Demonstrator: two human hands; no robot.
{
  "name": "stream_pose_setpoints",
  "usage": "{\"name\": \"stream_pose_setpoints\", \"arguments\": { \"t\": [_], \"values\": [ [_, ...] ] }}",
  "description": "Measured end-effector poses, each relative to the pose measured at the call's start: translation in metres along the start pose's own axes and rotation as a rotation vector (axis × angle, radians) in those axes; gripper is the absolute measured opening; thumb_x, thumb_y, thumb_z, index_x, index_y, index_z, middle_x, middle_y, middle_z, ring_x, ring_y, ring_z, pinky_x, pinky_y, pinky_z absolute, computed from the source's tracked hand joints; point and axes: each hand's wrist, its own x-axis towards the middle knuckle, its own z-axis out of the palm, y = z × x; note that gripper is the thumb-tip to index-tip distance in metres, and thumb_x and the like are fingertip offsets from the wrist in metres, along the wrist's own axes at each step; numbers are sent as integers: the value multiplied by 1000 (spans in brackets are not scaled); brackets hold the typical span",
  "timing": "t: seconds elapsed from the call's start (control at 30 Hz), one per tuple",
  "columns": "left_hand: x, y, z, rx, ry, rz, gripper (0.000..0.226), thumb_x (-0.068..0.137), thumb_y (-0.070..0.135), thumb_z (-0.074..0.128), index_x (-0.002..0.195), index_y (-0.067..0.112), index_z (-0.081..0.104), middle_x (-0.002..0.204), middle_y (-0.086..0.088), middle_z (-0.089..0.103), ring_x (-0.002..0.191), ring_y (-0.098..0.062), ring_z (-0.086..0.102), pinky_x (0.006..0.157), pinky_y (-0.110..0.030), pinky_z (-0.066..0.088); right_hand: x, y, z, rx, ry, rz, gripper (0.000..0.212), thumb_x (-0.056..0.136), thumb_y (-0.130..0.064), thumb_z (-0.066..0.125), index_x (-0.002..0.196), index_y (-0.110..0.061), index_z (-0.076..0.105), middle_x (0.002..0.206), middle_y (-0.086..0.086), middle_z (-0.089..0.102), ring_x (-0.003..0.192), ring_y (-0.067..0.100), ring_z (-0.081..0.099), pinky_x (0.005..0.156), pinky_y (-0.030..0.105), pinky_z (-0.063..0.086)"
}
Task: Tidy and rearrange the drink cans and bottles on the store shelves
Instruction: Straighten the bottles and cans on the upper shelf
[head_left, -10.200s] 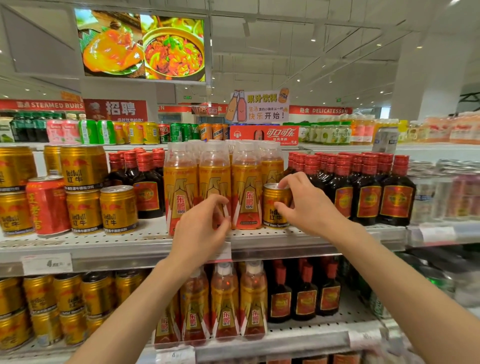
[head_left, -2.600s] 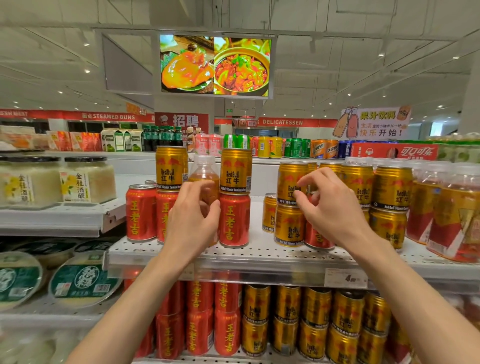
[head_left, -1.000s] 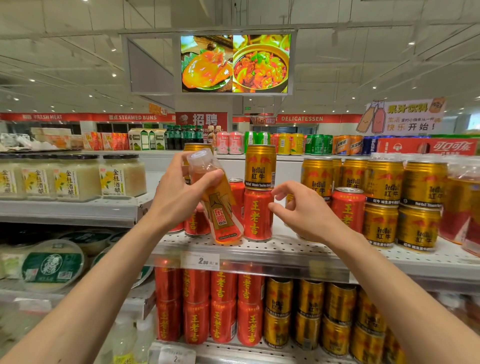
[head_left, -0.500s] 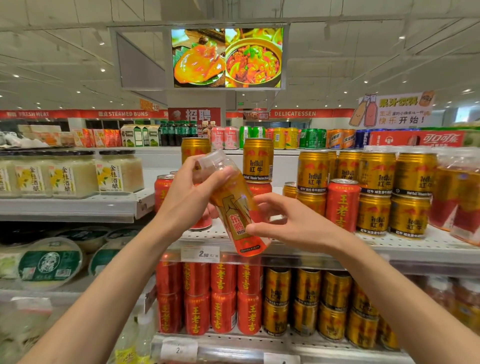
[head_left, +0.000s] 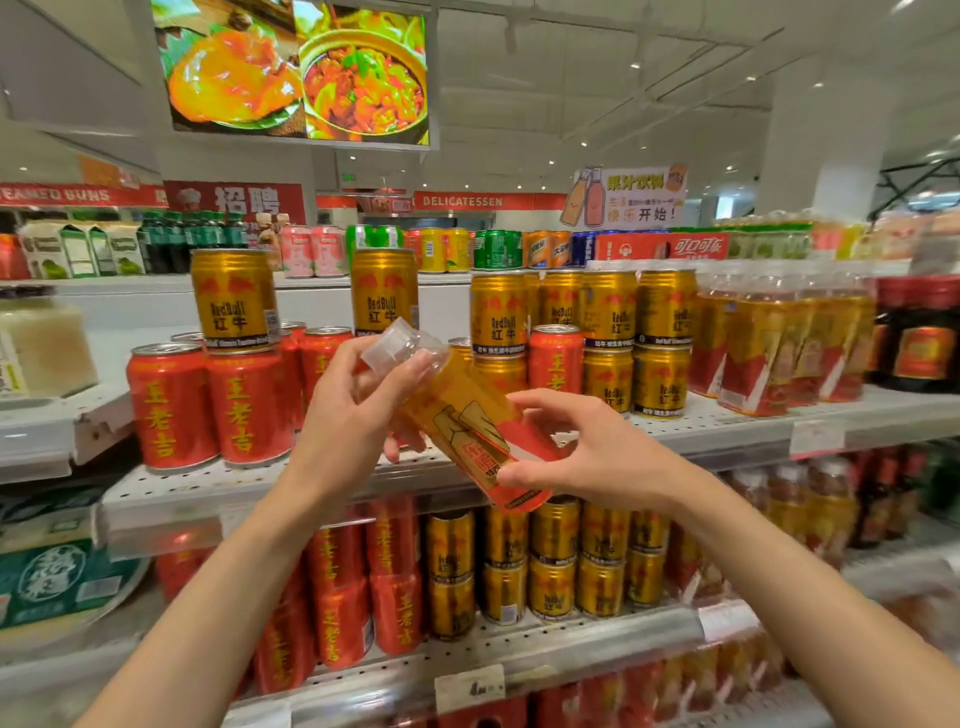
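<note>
Upper shelf (head_left: 727, 431), white perforated, spans the view; it is the landmark here. On it to the left, red cans (head_left: 249, 410) with gold cans (head_left: 234, 299) stacked on top; toward its middle and right, more gold cans, then a row of orange bottles (head_left: 769, 348) at its right end. Held in front of the shelf's middle, off its surface: one orange bottle (head_left: 467, 426), tilted, clear cap up-left. Left hand (head_left: 348, 415) grips it at the neck, fingers curled around. Right hand (head_left: 597, 452) grasps the lower body, thumb under, fingers over the label. Step in hand, by my reading: passing a stray bottle between hands. Next move likely calls for carrying it right along the shelf to its matching row and standing it upright.
</note>
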Motion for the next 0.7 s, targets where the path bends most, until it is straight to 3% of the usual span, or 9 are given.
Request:
{"name": "stream_pose_setpoints", "arguments": {
  "t": [0.1,0.23,0.4,0.53,0.7],
  "values": [
    [-1,-4,29,-25,-43,-14,47,86,48,73,116,15,57,79,-1,77,52,-22,67,38,-23,47,-19,13,-22,-20,16,38,53,79,-45,82,122,-55,52,108,-27,64,101,-13,59,79,11,51],
    [-3,-3,82,-9,-83,-32,51,83,52,66,119,17,56,95,-6,76,60,-16,71,44,-24,52,-48,41,-57,-27,42,81,55,80,-47,80,128,-51,55,110,-23,66,103,-8,60,87,22,54],
    [-3,-2,172,-9,-114,-23,56,83,52,63,124,16,55,101,-8,74,62,-13,72,44,-22,53,-90,90,-119,-37,82,115,62,79,-49,80,133,-51,50,121,-23,60,102,-10,60,85,24,58],
    [-5,1,256,-24,-88,-25,47,83,52,63,118,21,58,98,-2,74,68,-12,73,46,-24,54,-122,140,-179,-30,73,117,67,80,-49,80,139,-44,49,124,-21,59,103,-10,60,76,15,57],
    [-2,7,347,-50,-73,-68,32,91,43,64,112,20,58,94,-2,73,67,-15,72,44,-24,54,-150,194,-246,-42,48,117,60,78,-52,80,131,-49,51,121,-24,60,101,-10,59,75,12,54]
  ]
}}
